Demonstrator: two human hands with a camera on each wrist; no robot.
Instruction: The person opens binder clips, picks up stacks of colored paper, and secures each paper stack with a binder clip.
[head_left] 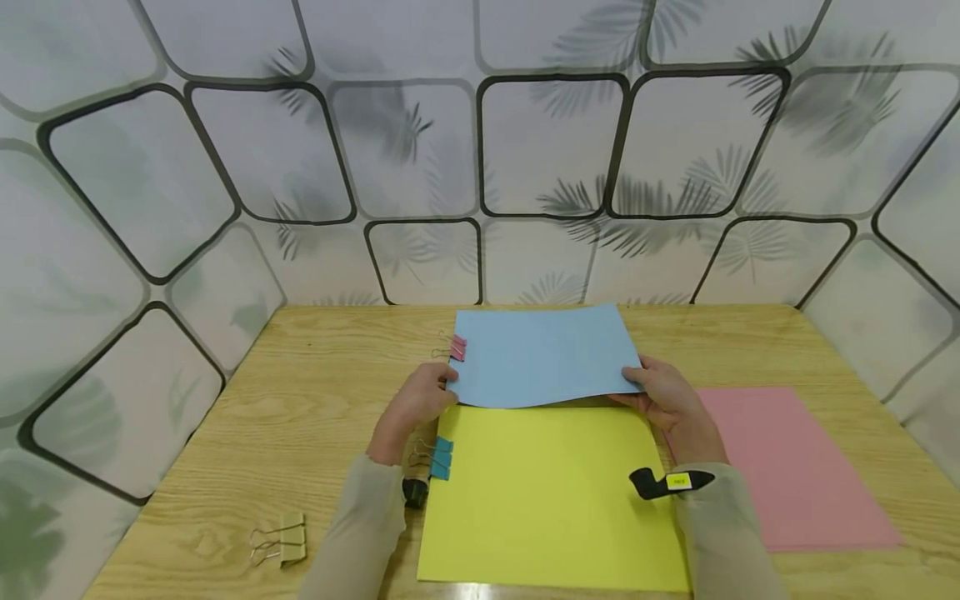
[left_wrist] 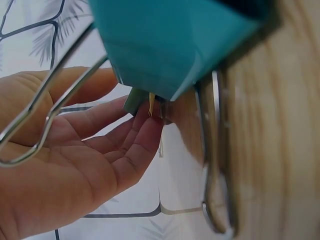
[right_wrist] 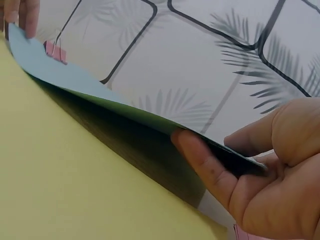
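Note:
A blue sheet of paper is held at both sides over the far part of a yellow sheet. My left hand pinches its near left corner, just below a pink binder clip on the left edge. My right hand grips the near right corner, thumb on top and fingers underneath. In the right wrist view the near edge of the blue paper is lifted off the yellow, with a dark gap beneath. A teal binder clip sits on the yellow sheet's left edge and looms large in the left wrist view.
A pale yellow binder clip lies on the wooden table at the near left. Pink paper lies to the right, partly behind the right forearm. A patterned wall covering rises behind and beside the table.

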